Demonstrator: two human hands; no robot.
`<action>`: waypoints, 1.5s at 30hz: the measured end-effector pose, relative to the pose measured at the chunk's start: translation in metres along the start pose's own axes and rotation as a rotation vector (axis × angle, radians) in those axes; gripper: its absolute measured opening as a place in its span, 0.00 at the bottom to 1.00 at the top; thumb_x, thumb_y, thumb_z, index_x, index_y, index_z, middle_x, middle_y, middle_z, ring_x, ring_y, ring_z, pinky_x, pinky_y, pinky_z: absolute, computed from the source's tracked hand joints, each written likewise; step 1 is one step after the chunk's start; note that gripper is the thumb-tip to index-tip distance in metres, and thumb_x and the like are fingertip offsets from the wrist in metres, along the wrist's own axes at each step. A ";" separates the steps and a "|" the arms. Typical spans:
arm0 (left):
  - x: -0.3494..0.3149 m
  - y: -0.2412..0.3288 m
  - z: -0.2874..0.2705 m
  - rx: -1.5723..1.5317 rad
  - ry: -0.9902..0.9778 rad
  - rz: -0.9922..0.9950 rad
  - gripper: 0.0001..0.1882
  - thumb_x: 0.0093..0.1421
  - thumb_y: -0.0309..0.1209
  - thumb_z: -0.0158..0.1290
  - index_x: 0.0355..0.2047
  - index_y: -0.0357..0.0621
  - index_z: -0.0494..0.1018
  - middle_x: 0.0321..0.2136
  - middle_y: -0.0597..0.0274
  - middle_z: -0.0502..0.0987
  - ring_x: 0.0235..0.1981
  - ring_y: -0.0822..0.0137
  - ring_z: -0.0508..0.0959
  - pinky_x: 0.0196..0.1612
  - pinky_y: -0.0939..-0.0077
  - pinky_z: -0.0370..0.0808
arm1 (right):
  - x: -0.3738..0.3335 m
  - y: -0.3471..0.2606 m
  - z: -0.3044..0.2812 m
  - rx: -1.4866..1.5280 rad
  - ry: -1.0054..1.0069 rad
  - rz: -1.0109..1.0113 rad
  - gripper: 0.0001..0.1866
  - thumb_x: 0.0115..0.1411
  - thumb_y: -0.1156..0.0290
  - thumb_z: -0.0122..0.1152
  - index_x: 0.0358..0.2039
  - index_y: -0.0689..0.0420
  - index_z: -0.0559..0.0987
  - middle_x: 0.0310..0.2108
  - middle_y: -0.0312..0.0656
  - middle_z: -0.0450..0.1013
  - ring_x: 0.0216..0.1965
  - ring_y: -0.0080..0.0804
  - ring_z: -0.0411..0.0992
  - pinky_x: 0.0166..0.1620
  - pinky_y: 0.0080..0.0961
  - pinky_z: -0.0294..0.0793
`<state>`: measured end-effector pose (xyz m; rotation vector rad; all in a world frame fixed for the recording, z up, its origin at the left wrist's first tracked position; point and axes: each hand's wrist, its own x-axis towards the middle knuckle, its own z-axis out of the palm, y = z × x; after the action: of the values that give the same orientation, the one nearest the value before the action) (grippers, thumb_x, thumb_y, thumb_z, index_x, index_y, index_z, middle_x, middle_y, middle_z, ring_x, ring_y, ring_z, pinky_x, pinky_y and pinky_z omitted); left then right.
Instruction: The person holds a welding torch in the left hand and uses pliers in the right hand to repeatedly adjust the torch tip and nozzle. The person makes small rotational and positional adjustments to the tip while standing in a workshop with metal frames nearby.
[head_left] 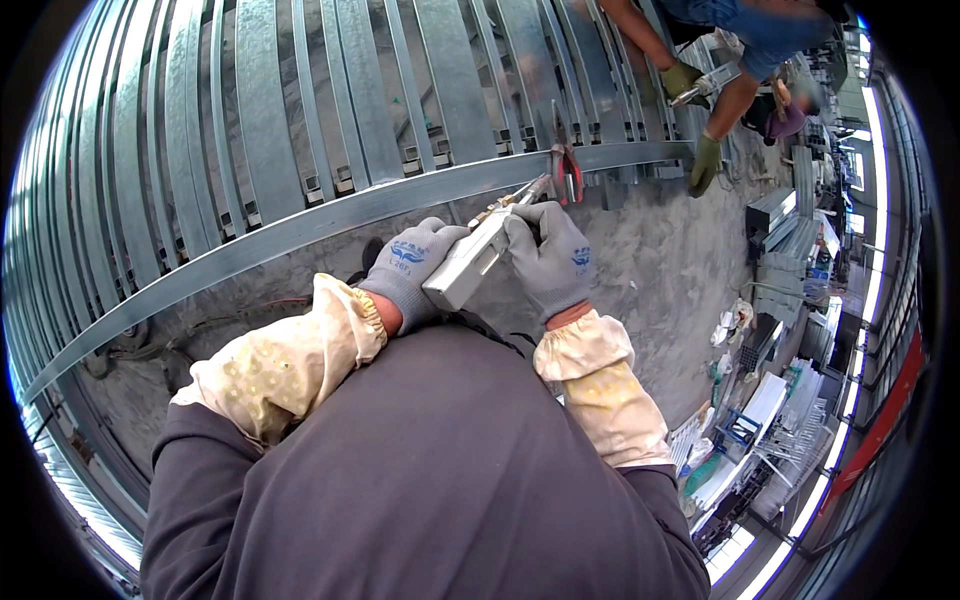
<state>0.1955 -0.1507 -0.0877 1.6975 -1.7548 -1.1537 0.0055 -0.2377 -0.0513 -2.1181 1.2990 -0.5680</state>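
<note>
Gripping the left side of a long pale grey block [466,268] at the frame's centre, the gloved left hand [418,262] faces the gloved right hand [553,255], its fingers curled at the upper right edge, their grip unclear, near red-handled pliers [574,181] across a metal rail [400,197].

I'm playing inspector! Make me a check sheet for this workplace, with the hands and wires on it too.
Surface: grey floor; metal strips along a front rail; red-handled pliers at the rail
Job's things: pale boxy tool
Clutter: metal pieces stacked at right
Hands: left hand holds the tool; right hand curls beside its upper end, grip unclear
Cables: dark cord-like shapes on the floor, left; unclear
Surroundings: co-worker's gloved hand near the rail's right end
</note>
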 end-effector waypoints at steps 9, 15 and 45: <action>-0.001 -0.009 0.004 -0.009 -0.042 -0.015 0.37 0.47 0.37 0.68 0.59 0.52 0.71 0.48 0.51 0.74 0.50 0.47 0.79 0.52 0.59 0.77 | -0.007 0.002 -0.003 0.455 -0.071 0.190 0.10 0.67 0.68 0.62 0.43 0.61 0.81 0.33 0.37 0.80 0.35 0.21 0.76 0.38 0.26 0.76; 0.001 -0.007 0.002 0.028 -0.070 -0.052 0.36 0.48 0.37 0.68 0.59 0.49 0.71 0.50 0.51 0.74 0.51 0.48 0.79 0.52 0.59 0.78 | 0.001 0.000 -0.001 0.035 -0.079 0.117 0.08 0.63 0.70 0.64 0.36 0.61 0.78 0.32 0.45 0.80 0.33 0.37 0.80 0.39 0.32 0.77; 0.004 -0.016 -0.001 -0.022 0.002 -0.050 0.34 0.50 0.36 0.67 0.58 0.53 0.71 0.50 0.52 0.74 0.51 0.47 0.78 0.54 0.59 0.76 | -0.008 0.000 0.015 0.369 0.063 0.158 0.08 0.67 0.77 0.59 0.45 0.66 0.79 0.39 0.40 0.81 0.36 0.19 0.76 0.43 0.19 0.77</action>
<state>0.2050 -0.1531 -0.1009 1.7388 -1.7010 -1.1875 0.0116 -0.2264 -0.0629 -1.6949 1.2701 -0.7470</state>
